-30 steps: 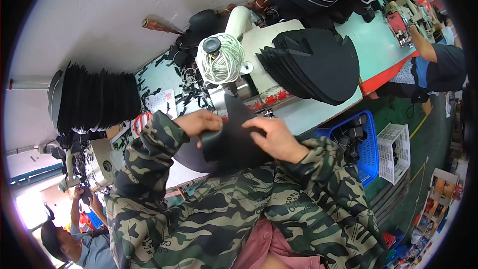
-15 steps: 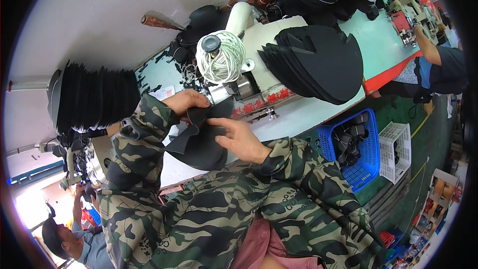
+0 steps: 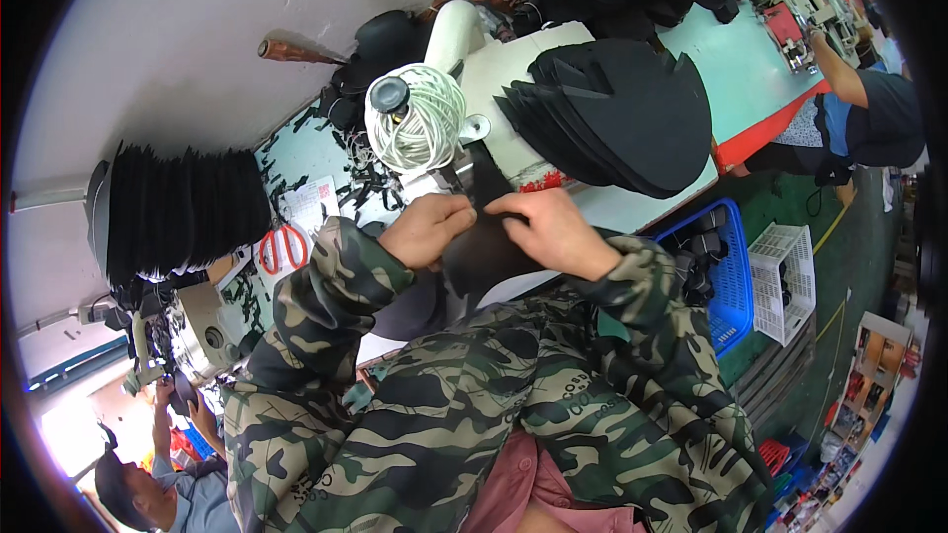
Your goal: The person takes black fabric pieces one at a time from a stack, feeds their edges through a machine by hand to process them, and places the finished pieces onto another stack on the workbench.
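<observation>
A dark, flexible black sheet piece (image 3: 482, 255) hangs between my two hands in front of the sewing machine (image 3: 453, 39), its outline smeared by motion. My left hand (image 3: 432, 231) is closed, its thumb and forefinger pinching the sheet's left edge. Across from it, my right hand (image 3: 565, 235) holds the sheet's other side between bent forefinger and thumb. Part of the sheet reaches up towards the machine head, beside a coil of white cord (image 3: 420, 123). Another black piece (image 3: 410, 311) lies below my left hand, partly hidden by the sleeve.
A stack of black pieces (image 3: 632, 114) lies right of the machine; another stack (image 3: 188, 212) stands at left. Red-handled scissors (image 3: 283, 249) and black scraps lie on the table. A blue basket (image 3: 736, 281) and white crate (image 3: 785, 281) are at right. Two co-workers sit farther off.
Both hands have moved right with the black sheet, which has swung up and turned towards the machine. The scissors, hidden earlier by my left sleeve, now show. The whole view has shifted slightly.
</observation>
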`<state>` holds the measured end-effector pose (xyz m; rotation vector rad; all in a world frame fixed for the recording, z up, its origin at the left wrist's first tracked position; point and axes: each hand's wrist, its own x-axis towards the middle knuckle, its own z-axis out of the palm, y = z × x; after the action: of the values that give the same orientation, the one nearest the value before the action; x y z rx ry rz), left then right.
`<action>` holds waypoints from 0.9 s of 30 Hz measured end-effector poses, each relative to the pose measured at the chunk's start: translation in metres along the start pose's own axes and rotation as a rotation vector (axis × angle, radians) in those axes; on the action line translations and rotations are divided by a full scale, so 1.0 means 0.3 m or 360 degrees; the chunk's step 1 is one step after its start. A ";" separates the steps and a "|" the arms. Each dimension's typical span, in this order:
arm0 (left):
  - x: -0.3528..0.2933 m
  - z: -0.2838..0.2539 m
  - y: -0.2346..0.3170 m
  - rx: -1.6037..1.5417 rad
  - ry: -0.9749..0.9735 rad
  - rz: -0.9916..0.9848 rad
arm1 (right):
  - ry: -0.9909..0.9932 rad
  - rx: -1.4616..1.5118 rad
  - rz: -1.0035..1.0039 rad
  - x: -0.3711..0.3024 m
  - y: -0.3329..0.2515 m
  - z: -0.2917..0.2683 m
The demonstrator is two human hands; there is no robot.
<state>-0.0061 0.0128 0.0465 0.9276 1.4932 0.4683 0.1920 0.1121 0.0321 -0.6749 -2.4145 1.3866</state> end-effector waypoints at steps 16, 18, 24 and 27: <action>0.009 -0.091 -0.071 -0.0066 0.0277 -0.0328 | 0.0673 0.0005 -0.0084 0.009 -0.050 -0.014; 0.046 -0.044 -0.050 -0.0117 0.0429 -0.0171 | 0.0747 -0.0047 -0.0117 0.039 -0.052 -0.062; 0.016 -0.067 -0.178 0.0035 0.0735 0.0269 | 0.1030 -0.0483 -0.0153 -0.026 -0.104 -0.303; -0.079 -0.133 -0.339 0.1586 0.0970 0.0203 | 0.1517 -0.0143 0.0004 -0.108 -0.205 -0.411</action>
<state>-0.0738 -0.0566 -0.0090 1.7620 2.2955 0.0504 0.2596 0.1595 0.1470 -1.0523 -1.6923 0.6846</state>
